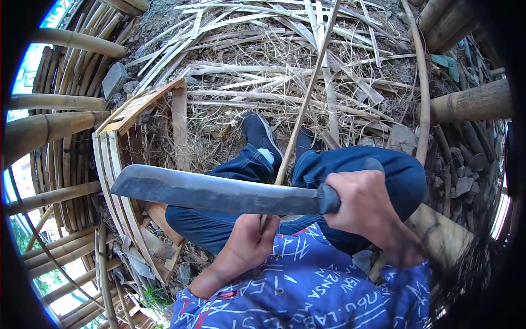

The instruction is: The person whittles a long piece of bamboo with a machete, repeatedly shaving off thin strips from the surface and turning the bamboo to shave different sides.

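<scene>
My right hand [364, 205] grips the handle of a large dark machete [213, 193], whose broad blade reaches left across my lap. My left hand [247, 244] is closed around the lower end of a long thin bamboo strip [309, 90]. The strip runs up and away between my knees, passing behind the blade. I sit in blue jeans [356, 167] and a blue patterned shirt [307, 285], with dark shoes [260, 134] on the ground ahead.
Split bamboo strips and dry shavings [274, 60] litter the ground in front. A wooden frame with stacked bamboo slats [118, 164] stands at my left. Thick bamboo poles [49, 129] lie left and another pole [471, 101] right; stones [460, 175] lie at right.
</scene>
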Demonstrator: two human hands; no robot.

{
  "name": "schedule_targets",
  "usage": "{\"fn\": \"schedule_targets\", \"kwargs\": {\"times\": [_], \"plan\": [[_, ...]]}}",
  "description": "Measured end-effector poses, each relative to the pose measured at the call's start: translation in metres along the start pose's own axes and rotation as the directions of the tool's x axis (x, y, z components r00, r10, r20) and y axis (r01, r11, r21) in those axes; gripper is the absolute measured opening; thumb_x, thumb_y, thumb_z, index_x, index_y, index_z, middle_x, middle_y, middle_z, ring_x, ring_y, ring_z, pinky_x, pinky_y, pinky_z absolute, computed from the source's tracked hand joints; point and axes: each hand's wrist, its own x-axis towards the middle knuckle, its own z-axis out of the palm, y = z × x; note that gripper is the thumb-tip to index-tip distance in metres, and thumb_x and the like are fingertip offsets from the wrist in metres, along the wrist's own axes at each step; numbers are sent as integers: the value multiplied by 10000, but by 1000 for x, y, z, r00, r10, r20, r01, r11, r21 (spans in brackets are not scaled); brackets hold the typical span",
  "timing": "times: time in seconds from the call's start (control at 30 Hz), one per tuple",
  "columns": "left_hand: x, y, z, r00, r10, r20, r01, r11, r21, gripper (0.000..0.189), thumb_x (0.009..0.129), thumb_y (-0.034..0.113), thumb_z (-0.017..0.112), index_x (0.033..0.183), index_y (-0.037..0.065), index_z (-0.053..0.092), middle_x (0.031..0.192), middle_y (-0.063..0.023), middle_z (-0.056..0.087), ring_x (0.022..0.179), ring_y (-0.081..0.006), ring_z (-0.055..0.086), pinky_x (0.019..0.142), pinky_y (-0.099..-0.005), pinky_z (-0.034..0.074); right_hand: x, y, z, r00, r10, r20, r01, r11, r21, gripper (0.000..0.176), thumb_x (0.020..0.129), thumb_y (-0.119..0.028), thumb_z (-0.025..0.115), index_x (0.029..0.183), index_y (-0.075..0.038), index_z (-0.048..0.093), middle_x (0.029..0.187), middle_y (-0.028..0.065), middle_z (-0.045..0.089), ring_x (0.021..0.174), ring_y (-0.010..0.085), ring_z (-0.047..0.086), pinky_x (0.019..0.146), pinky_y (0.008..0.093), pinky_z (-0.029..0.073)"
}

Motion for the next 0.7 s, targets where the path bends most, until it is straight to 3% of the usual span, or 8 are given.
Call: {"fn": "schedule_targets", "kwargs": {"times": [0.03, 0.13, 0.3, 0.47, 0.57, 0.63, 0.67, 0.7], "plan": [[0, 0, -1, 1000, -11, 25, 10, 1000, 28, 196, 904, 47, 549, 1086, -24, 529, 836, -233, 604, 780, -442, 597, 703, -420, 472, 2, -2, 2, 1000, -15, 24, 16, 1000, -21, 208, 620, -220, 718, 714, -79, 598, 632, 100, 613, 594, 299, 636, 553, 399, 495], [-5, 10, 1, 994, -106, -16, 106, 994, 7, 185, 911, 54, 537, 1075, -30, 541, 852, -253, 604, 812, -465, 591, 718, -431, 472, 7, -4, 4, 998, -30, 52, 32, 999, -33, 219, 607, -223, 722, 718, -74, 605, 644, 100, 624, 596, 297, 640, 555, 402, 503], [-6, 7, 1, 998, -70, -9, 70, 996, 52, 219, 915, 49, 520, 1125, -12, 515, 858, -270, 595, 828, -483, 581, 705, -444, 471, 9, 2, 6, 995, -36, 91, 42, 996, -73, 222, 596, -216, 725, 722, -76, 609, 646, 106, 625, 609, 304, 645, 575, 406, 508], [-13, 4, 3, 991, -132, 8, 131, 990, 59, 274, 917, 47, 509, 1185, 6, 469, 844, -267, 586, 834, -494, 570, 676, -456, 457, 21, 20, -13, 992, 124, -10, -124, 983, -139, 198, 617, -205, 719, 727, -76, 617, 695, 144, 650, 686, 345, 658, 656, 433, 521], [-18, -1, 5, 994, -101, 33, 98, 992, 77, 281, 925, 56, 505, 1197, 7, 453, 784, -222, 560, 724, -420, 588, 629, -429, 440, 31, 45, -26, 970, 201, -139, -226, 953, -202, 173, 644, -176, 709, 764, -70, 643, 734, 165, 663, 713, 362, 660, 678, 440, 524], [-21, -6, 3, 988, -79, 135, 90, 993, -78, 182, 967, 77, 467, 1141, 21, 479, 689, -23, 451, 558, -106, 391, 532, -277, 337, 34, 61, -34, 947, 229, -226, -277, 936, -215, 163, 660, -160, 703, 786, -66, 658, 751, 173, 667, 725, 370, 660, 686, 444, 524], [-22, -10, 1, 988, -79, 134, 91, 993, -80, 182, 967, 77, 467, 1141, 21, 479, 689, -23, 451, 558, -106, 391, 532, -277, 337, 35, 68, -37, 927, 261, -270, -315, 932, -181, 145, 680, -122, 692, 789, -37, 647, 735, 190, 648, 719, 383, 645, 654, 437, 506], [-22, -14, -1, 958, -117, 261, 196, 934, -299, 174, 976, 100, 472, 1131, 20, 481, 699, -12, 463, 542, -94, 387, 504, -261, 324, 36, 71, -39, 904, 291, -314, -348, 926, -144, 128, 700, -84, 681, 792, -8, 637, 719, 206, 628, 712, 395, 630, 623, 431, 488]]}}
